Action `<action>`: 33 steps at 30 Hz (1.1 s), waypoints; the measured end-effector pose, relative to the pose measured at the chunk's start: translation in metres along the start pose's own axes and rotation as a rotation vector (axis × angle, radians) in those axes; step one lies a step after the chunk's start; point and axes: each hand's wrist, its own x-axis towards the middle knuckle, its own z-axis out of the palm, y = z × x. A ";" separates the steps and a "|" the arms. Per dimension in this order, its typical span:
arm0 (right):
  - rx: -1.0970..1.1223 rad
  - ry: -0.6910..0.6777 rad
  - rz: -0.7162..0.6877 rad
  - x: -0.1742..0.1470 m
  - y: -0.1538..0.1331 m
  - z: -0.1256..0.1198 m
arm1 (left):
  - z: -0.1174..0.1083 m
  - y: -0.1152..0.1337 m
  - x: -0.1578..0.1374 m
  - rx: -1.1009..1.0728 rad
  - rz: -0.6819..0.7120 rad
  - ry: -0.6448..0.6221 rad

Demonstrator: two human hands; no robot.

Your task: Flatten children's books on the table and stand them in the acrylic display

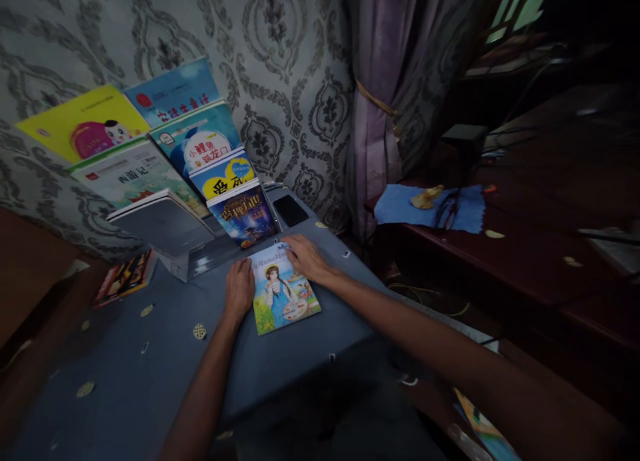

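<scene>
A thin paperback book [280, 301] lies face up on the blue-grey tablecloth, its cover showing a figure in a yellow hat with long braids and a paint palette. At the book's upper left edge, my left hand [240, 286] has its fingers bent against the side. My right hand [306, 258] grips the upper right corner, with fingers over the cover's top edge. Just beyond stands a dark blue book [243, 214] in the front of a tiered rack [200, 258], with a blue and yellow book [223, 174] behind it.
More picture books, including a yellow one [83, 121], fill the rack's left and upper tiers. A dark phone [291, 210] lies right of the rack, another book [125, 274] at its left. Past the table edge, a dark red bench [525, 261] holds a blue cloth [395, 206].
</scene>
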 end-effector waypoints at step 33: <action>-0.342 -0.205 -0.100 -0.023 -0.005 0.012 | 0.008 -0.008 -0.024 -0.100 0.066 0.080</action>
